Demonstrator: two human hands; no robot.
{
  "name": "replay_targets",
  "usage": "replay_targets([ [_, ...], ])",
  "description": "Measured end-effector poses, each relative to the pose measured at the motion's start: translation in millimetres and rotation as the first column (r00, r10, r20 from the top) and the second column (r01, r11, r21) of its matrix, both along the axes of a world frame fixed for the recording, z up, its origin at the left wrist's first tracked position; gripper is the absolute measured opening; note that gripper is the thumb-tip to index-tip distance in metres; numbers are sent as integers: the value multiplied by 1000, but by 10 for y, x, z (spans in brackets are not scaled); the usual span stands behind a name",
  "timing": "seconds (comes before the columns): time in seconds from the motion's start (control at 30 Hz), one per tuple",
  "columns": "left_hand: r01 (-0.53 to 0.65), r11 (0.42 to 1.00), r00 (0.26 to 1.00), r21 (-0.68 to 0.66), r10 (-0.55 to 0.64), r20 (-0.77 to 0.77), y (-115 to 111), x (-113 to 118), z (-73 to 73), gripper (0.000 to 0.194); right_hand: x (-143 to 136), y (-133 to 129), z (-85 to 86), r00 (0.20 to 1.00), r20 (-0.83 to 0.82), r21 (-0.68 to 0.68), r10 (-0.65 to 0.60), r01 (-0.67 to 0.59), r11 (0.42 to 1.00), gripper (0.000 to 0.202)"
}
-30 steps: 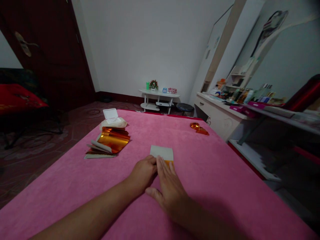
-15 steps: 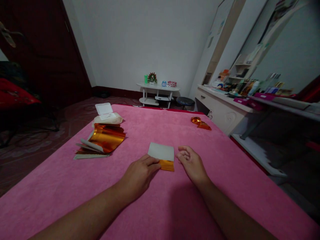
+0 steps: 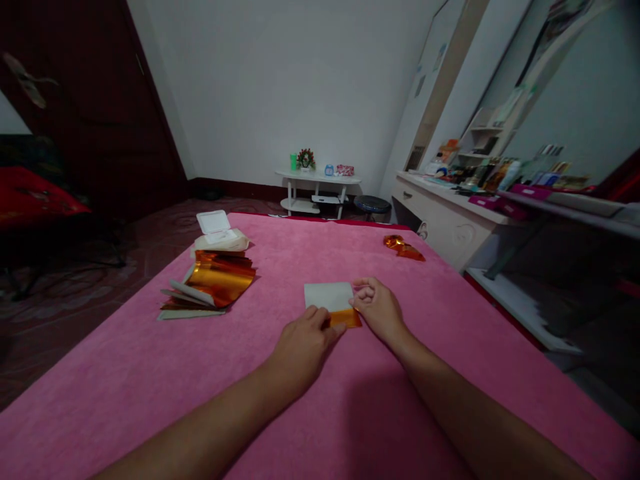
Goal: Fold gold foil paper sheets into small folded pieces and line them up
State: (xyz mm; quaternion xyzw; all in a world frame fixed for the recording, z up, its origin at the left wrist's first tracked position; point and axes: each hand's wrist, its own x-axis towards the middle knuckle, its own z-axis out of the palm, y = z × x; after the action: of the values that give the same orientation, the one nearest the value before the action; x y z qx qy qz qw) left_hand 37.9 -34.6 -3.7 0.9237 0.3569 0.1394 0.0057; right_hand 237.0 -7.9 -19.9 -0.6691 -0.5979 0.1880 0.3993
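A sheet of foil paper (image 3: 327, 293) lies on the pink cloth, pale grey side up, with a gold strip folded over along its near edge. Bent over the left part of this strip is my left hand (image 3: 306, 343), its fingers on the fold and its thumb along the near edge. My right hand (image 3: 381, 310) has the sheet's right edge at its thumb and forefinger, the other fingers curled in. The contact under the left fingers is partly hidden.
A loose stack of gold foil sheets (image 3: 220, 277) lies to the left, a white open-lidded box (image 3: 216, 227) behind it. Folded gold pieces (image 3: 404, 247) rest at the far right of the pink cloth (image 3: 280, 233). Beyond stand a small white table (image 3: 320, 177) and a cluttered dresser (image 3: 445, 207).
My right hand has come in from beside the sheet to its right edge. My left hand has slid right along the gold fold, and the sheet has turned slightly.
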Motion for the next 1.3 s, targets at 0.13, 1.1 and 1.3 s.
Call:
replay_targets([
  [0.13,-16,1000,1000,9,16,14,41,183,4,25,37,-13,123,981,186,106,-57,38,994,19],
  [1.1,5,998,999,-69,-1,51,61,-148,-83,43,-303,-976,18,753,607,-110,253,-235,966,100],
  [1.3,-100,995,994,18,101,-46,33,-173,-32,41,-319,-999,1,752,622,-79,217,-216,973,94],
])
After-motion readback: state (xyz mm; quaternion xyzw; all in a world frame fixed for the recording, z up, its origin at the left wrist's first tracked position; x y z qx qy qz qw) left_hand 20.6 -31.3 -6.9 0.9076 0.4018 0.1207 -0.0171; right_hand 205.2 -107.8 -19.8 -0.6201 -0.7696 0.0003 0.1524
